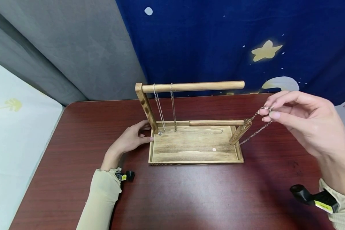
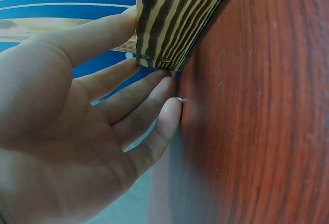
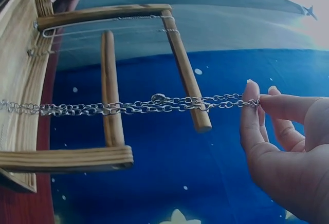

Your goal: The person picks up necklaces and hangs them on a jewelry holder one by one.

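My right hand (image 1: 307, 118) pinches a silver chain necklace (image 1: 256, 132) between thumb and fingertips, to the right of a wooden jewelry stand (image 1: 192, 85). In the right wrist view two strands of the chain (image 3: 139, 108) run from the fingertips toward the tray, past the bars; a small round piece shows on one strand. The chain's lower end is hard to make out by the short right post. My left hand (image 1: 129, 137) touches the left end of the stand's tray (image 2: 169, 18), its fingers extended. Two thin necklaces (image 1: 173, 108) hang from the upper bar, near its left end.
The stand's lower bar (image 1: 215, 123) runs left from the short right post (image 1: 240, 132). A small pale round piece (image 1: 214, 149) lies in the tray. The stand is on a reddish-brown table (image 1: 189, 198), with a blue starry curtain (image 1: 195, 48) behind.
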`<control>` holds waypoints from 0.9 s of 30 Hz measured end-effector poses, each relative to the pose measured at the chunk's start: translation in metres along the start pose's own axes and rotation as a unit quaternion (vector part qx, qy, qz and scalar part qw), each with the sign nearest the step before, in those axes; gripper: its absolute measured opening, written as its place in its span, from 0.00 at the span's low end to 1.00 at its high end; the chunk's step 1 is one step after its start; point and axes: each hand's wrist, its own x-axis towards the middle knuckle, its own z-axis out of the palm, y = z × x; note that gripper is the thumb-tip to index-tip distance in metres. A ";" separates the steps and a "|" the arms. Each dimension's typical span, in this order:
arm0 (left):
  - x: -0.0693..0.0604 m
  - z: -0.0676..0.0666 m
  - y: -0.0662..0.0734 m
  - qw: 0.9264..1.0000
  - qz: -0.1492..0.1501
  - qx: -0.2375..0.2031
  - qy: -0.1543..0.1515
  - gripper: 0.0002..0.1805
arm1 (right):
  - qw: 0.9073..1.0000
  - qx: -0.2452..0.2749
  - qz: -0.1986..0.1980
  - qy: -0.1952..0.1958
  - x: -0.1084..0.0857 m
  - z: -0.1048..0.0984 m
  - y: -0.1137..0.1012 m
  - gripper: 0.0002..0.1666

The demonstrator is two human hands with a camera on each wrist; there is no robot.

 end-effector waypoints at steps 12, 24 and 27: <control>-0.001 0.001 -0.001 1.000 0.001 -0.009 0.000 0.38 | 0.990 0.121 -0.058 -0.044 0.008 -0.017 -0.007 0.14; -0.001 -0.001 0.000 1.000 0.006 -0.007 -0.003 0.38 | 0.982 0.166 -0.072 -0.045 0.016 -0.029 -0.011 0.15; -0.001 -0.001 0.001 1.000 0.007 -0.009 -0.004 0.38 | 0.981 0.175 -0.072 -0.041 0.018 -0.030 -0.012 0.15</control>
